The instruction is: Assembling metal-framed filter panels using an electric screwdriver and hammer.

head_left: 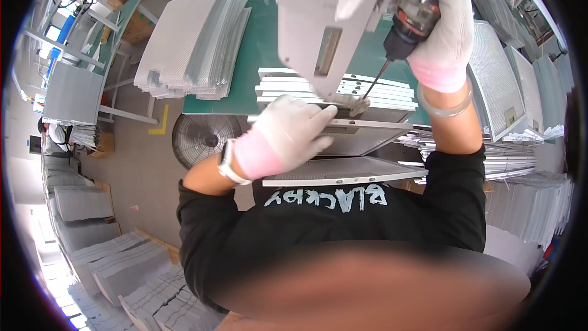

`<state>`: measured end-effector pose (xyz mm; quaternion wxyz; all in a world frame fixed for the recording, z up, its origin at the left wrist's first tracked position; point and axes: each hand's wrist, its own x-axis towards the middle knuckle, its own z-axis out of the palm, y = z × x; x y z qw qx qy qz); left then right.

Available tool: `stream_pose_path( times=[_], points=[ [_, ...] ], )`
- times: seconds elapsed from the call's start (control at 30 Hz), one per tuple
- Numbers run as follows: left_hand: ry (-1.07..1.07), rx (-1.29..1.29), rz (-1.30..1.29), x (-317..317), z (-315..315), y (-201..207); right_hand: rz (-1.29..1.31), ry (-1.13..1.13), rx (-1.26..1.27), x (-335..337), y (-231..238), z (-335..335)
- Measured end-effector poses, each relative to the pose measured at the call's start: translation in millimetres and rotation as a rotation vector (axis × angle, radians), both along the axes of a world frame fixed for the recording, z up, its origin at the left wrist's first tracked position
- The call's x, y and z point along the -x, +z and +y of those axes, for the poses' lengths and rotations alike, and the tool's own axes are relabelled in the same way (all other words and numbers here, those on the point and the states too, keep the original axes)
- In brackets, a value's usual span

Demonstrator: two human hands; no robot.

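My right hand (450,37), in a white glove with a pink cuff, is wrapped round a dark power screwdriver (411,27). Its long thin bit (376,79) slants down to the left, toward a small metal part (356,107) at the panel edges. My left hand (286,132), gloved the same way, pinches the white rim of a framed mesh panel (367,125), fingers on the far side and thumb on the near side. Several white-edged panels (392,94) stand close together just beyond it. Nearer my body leans another framed panel (349,171).
A white machine body (318,12) with a slot rises over the green table (260,9). Stacked mesh panels (190,37) lie on the table's left. More panels (499,79) lean at the right. A round floor fan (205,138) stands at the left, with stacked sheets (128,263) behind.
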<state>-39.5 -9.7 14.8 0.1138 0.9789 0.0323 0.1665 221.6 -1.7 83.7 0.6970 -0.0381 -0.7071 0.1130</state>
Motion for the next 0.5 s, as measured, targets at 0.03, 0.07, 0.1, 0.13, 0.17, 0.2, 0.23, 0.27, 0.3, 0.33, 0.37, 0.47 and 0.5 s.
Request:
stream_pose_path(
  times=[0.03,0.07,0.1,0.13,0.17,0.2,0.23,0.27,0.3,0.33,0.37,0.47,0.5],
  points=[
    [-0.023,0.178,0.219,7,9,19,0.318,0.778,-0.069,-1,-7,13],
    [-0.167,0.319,0.191,16,21,21,0.315,0.785,-0.067,8,5,-5],
    [-0.3,0.458,0.156,23,31,22,0.369,0.267,0.352,25,24,-36],
    [-0.264,0.732,0.403,20,36,37,0.398,-0.29,0.736,32,35,-56],
    [-0.264,0.728,0.401,16,35,32,0.397,-0.291,0.732,31,35,-56],
    [-0.176,0.348,0.211,7,33,22,0.388,-0.299,0.714,29,34,-55],
    [-0.099,-0.032,0.023,-5,29,17,0.387,-0.319,0.693,27,34,-58],
    [-0.002,-0.23,-0.008,-16,22,17,0.388,-0.321,0.692,29,35,-58],
    [-0.004,-0.23,-0.01,-22,19,6,0.454,-0.33,0.671,34,36,-58],
    [0.046,-0.272,-0.059,-25,17,-12,0.518,-0.337,0.647,38,39,-60],
    [0.096,-0.303,-0.1,-28,17,-22,0.522,-0.338,0.655,38,39,-58],
    [0.085,-0.391,-0.259,-28,10,-39,0.544,-0.335,0.645,31,31,-43],
    [0.068,-0.459,-0.332,-29,6,-43,0.505,0.245,0.362,15,17,-18]
  ],
)
